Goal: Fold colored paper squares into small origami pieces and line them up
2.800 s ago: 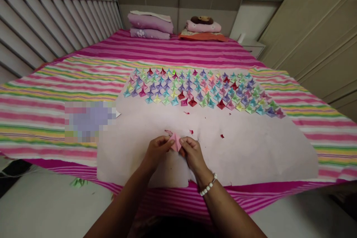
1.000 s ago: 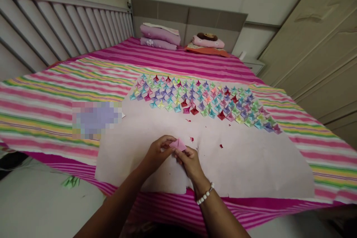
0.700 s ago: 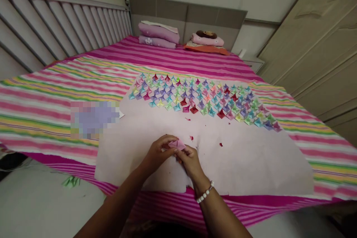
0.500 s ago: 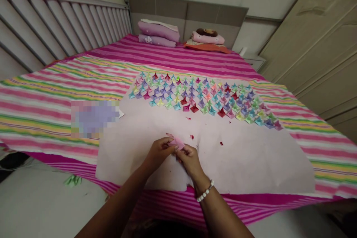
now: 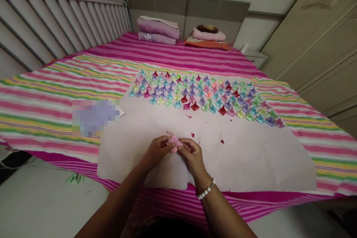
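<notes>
A small pink folded paper [image 5: 174,143] is held between my two hands, low over a large pale sheet [image 5: 251,160]. My left hand [image 5: 159,151] pinches its left side, thumb on top. On its right side, the thumb and fingers of my right hand [image 5: 192,153] close on the edge; a white bead bracelet circles that wrist. Rows of small folded paper pieces [image 5: 192,91] in many colours cover the far part of the sheet. Several dark red paper scraps [image 5: 192,135] lie between those rows and my hands.
The sheet lies on a bed with a striped cover [image 5: 50,111]. A blurred patch [image 5: 96,117] hides something at the left. Folded bedding [image 5: 158,31] and a pink pile [image 5: 208,36] sit by the headboard [image 5: 186,11]. Green paper [image 5: 75,178] lies on the floor, lower left.
The pink paper has turned and now shows a more diamond-like, opened face. My right hand has shifted slightly, its fingers now along the paper's right edge. The view has tilted a little.
</notes>
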Available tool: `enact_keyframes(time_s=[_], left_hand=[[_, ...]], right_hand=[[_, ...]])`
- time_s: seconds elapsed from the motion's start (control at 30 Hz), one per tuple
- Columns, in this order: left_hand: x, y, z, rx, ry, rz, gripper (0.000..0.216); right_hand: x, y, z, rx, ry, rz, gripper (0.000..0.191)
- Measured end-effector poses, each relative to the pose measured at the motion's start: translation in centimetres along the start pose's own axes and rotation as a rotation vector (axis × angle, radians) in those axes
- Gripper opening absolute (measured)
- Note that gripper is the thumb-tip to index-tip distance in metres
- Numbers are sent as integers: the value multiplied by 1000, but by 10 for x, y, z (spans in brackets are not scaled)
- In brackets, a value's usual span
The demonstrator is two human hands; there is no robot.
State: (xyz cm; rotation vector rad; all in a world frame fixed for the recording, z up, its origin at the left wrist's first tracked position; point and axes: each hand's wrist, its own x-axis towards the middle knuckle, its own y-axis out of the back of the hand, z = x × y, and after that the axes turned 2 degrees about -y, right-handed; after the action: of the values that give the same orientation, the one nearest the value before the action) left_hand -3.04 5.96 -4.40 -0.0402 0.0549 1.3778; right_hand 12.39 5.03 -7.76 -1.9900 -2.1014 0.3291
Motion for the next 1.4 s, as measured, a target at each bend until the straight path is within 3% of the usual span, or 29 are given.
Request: enact_keyframes(time_s=[0.17,0.47,0.9,1.07,1.17,1.4], left_hand=[[-2,-2,2,-133,41,-60,17],[-4,5,0,-208,170,-22,29],[-8,3,8,-81,118,-100,20],[-6,-5,7,-60,111,30,13],[-5,-9,6,-108,121,84,10],[-6,-13,-2,-93,93,96,18]], right_hand=[[0,-2,0,-12,-17,13,16],[0,-3,-3,20,-8,-5,6],[2,1,2,102,34,-38,7],[0,3,1,99,-3,-73,7],[1,2,1,122,-35,-57,16],[4,-3,3,125,-54,27,33]])
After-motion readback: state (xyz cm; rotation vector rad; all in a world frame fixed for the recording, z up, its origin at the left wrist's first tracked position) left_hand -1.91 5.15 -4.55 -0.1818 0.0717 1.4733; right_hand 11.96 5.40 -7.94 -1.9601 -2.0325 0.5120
